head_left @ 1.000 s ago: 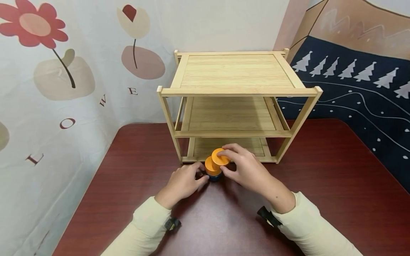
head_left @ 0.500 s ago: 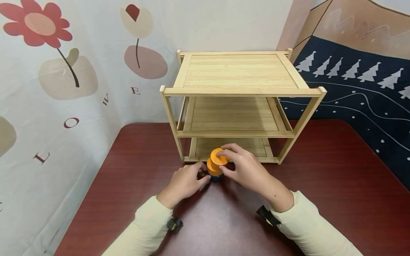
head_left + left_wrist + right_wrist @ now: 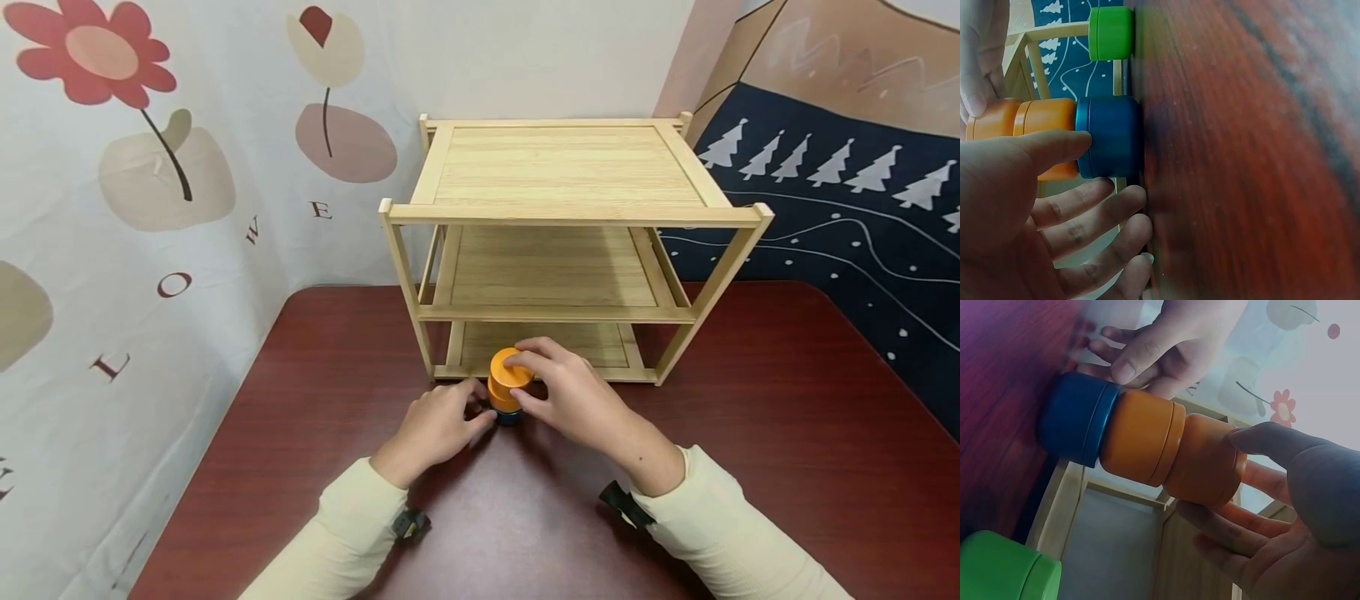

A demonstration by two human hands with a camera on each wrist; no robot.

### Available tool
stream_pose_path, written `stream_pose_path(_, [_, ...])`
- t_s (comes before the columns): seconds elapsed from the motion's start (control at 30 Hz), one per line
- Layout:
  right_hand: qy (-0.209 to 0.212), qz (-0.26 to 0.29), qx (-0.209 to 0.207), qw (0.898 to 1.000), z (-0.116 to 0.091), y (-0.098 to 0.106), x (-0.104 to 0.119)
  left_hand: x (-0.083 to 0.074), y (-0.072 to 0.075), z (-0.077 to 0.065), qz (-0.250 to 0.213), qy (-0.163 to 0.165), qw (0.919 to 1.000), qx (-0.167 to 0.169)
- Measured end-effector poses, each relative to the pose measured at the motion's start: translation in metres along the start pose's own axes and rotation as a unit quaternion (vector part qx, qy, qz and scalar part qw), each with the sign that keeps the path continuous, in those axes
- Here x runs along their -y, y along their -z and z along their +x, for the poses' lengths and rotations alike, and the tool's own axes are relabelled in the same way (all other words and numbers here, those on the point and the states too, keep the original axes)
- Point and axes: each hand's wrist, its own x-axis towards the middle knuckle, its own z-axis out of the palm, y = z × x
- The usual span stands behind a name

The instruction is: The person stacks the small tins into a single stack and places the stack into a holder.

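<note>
Three small round canisters with lids stand in a stack on the table in the head view. The blue canister (image 3: 508, 417) is at the bottom, an orange canister (image 3: 1141, 437) sits on it, and a second orange canister (image 3: 507, 367) tops the stack. My right hand (image 3: 573, 392) holds the top one between thumb and fingers. On the left side, my left hand (image 3: 435, 421) steadies the blue canister, its thumb (image 3: 1072, 145) at the lid's edge and its fingers (image 3: 1100, 215) around the other side. A green canister (image 3: 1113, 34) stands nearby on the table, hidden in the head view.
A three-tier wooden rack (image 3: 570, 167) stands right behind the stack. The red-brown table (image 3: 360, 333) reaches to a printed cloth backdrop (image 3: 255, 83) on the left and behind.
My right hand has shifted the top orange canister slightly left, so it lines up better over the lower orange one. My left hand stays at the blue canister. The head view has turned slightly.
</note>
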Motion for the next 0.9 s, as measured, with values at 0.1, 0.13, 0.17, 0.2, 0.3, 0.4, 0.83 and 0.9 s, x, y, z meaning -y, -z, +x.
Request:
stream_pose_path(0.1, [0.000,0.002,0.000,1.000,0.0001,-0.0002,-0.0003,-0.0009,0.0003,-0.0002,0.000,0.001,1.0000,0.001])
stream_pose_path(0.13, [0.001,0.002,0.000,1.000,0.0000,-0.0003,-0.0003,-0.0013,0.0004,-0.0002,-0.001,0.001,1.0000,0.001])
stream_pose_path(0.17, [0.001,0.003,-0.001,1.000,0.0000,-0.0004,-0.0003,-0.0016,0.0004,0.0000,-0.001,0.002,1.0000,0.001])
stream_pose_path(0.2, [0.002,0.003,-0.002,1.000,-0.0001,-0.0005,-0.0004,-0.0018,0.0004,0.0000,-0.001,0.002,1.0000,0.000])
stream_pose_path(0.3, [0.004,0.003,-0.005,1.000,-0.0002,-0.0010,-0.0004,-0.0017,0.0003,0.0002,-0.001,0.001,1.0000,-0.001])
stream_pose_path(0.4, [0.006,0.003,-0.008,1.000,-0.0003,-0.0016,-0.0004,-0.0012,0.0001,0.0004,0.001,-0.002,1.0000,-0.003])
stream_pose_path(0.83, [0.006,-0.001,-0.013,1.000,-0.0032,0.0023,-0.0016,0.0003,-0.0008,0.0001,0.005,-0.004,1.0000,-0.007])
stream_pose_path(0.9, [0.006,-0.004,-0.017,1.000,-0.0047,0.0053,-0.0016,0.0006,-0.0008,-0.0001,0.004,-0.004,1.0000,-0.007])
